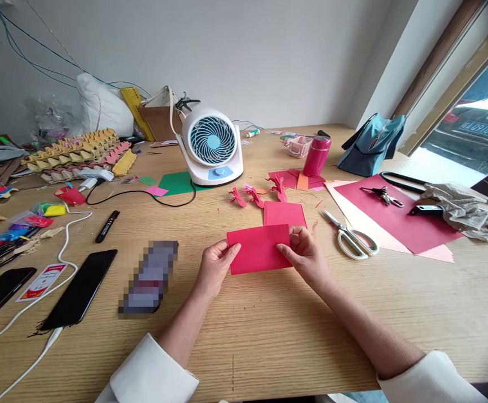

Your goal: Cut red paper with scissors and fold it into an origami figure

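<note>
Sitting at one o'clock from the held sheet, a pink plastic basket (299, 147) has contents too small to make out, and a capped magenta bottle (317, 157) stands just beside it. A teal handbag (367, 146) rests between one and two, its inside hidden; a cardboard box (162, 124) is at eleven.

The red paper sheet (259, 250) is a plain, smooth, nearly flat rectangle, held near the middle of the worktop (252, 341). Directly at twelve, behind its upper edge, lies another red sheet (286, 212), with small red paper cut-outs (254, 196) beyond.

The left hand (215, 267) pinches the nine o'clock edge, thumb in front and fingers behind. The right hand (310, 258) pinches the three o'clock edge likewise, fingers curled behind. Bare forearms reach in from between seven and eight and between four and five, white cuffs (154, 369) pushed back.
</note>
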A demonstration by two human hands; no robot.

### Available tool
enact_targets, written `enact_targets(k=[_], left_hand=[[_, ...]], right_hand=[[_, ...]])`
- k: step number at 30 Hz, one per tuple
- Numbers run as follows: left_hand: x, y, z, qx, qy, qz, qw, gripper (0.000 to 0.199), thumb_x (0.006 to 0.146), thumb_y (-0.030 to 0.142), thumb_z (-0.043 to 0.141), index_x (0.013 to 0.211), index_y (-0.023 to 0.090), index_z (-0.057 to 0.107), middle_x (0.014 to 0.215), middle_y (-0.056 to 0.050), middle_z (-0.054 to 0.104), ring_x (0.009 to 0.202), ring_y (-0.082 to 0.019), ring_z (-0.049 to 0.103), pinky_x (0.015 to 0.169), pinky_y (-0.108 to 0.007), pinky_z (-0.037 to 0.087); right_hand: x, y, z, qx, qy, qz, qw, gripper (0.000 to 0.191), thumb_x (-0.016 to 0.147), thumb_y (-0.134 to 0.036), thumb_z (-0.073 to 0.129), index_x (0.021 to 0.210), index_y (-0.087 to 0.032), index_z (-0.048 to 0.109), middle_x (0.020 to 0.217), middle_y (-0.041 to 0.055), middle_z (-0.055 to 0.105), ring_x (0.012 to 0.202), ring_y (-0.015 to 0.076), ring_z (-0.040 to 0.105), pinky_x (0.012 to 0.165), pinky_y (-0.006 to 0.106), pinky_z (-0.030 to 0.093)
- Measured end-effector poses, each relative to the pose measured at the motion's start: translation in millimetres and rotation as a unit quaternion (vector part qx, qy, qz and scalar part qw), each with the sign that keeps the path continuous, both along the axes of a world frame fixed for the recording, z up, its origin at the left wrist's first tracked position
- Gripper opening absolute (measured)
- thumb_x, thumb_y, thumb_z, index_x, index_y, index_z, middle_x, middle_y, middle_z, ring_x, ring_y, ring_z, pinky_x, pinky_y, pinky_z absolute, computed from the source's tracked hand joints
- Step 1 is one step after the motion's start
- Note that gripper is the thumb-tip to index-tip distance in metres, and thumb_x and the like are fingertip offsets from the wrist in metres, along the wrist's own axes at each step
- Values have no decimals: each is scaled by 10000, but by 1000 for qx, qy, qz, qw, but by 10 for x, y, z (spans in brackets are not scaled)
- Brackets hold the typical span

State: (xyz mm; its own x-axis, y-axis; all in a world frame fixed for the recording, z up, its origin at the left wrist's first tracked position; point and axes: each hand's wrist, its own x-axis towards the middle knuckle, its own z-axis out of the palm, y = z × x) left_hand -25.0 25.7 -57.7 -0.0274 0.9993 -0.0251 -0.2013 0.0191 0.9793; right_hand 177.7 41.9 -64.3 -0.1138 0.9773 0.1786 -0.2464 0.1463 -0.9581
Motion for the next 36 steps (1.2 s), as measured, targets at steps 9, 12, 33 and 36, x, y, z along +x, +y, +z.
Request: enact_targets(k=[9,12,33,36], left_hand=[[30,-24,21,-5,-26,0,1000,320,702,327,787,976,167,742,918,-67,753,849,-226,680,820,-340,515],[33,-24,18,2,-20,0,1000,306,707,333,785,964,174,740,912,-55,748,844,-210,669,805,-315,505],[-12,14,-114,2,50,35,998,273,702,384,773,647,158,631,603,30,558,592,-96,448,577,-218,362],[-16,7,-122,11,68,47,996,272,702,394,769,669,154,646,605,28,567,592,-98,460,568,-215,364]], right_hand=[[83,-7,51,-58,-71,-20,996,400,758,-551,687,909,-187,620,745,25,639,663,157,569,556,265,458],[81,-7,32,-54,-93,-14,994,430,731,-603,685,702,-180,613,633,16,591,592,145,518,504,259,416],[67,24,16,-51,-65,-48,995,454,635,-601,758,604,-198,552,571,-11,533,549,124,451,490,256,386],[67,26,18,-58,-50,-39,996,432,637,-576,768,610,-197,563,588,-11,549,551,121,456,506,259,390]])
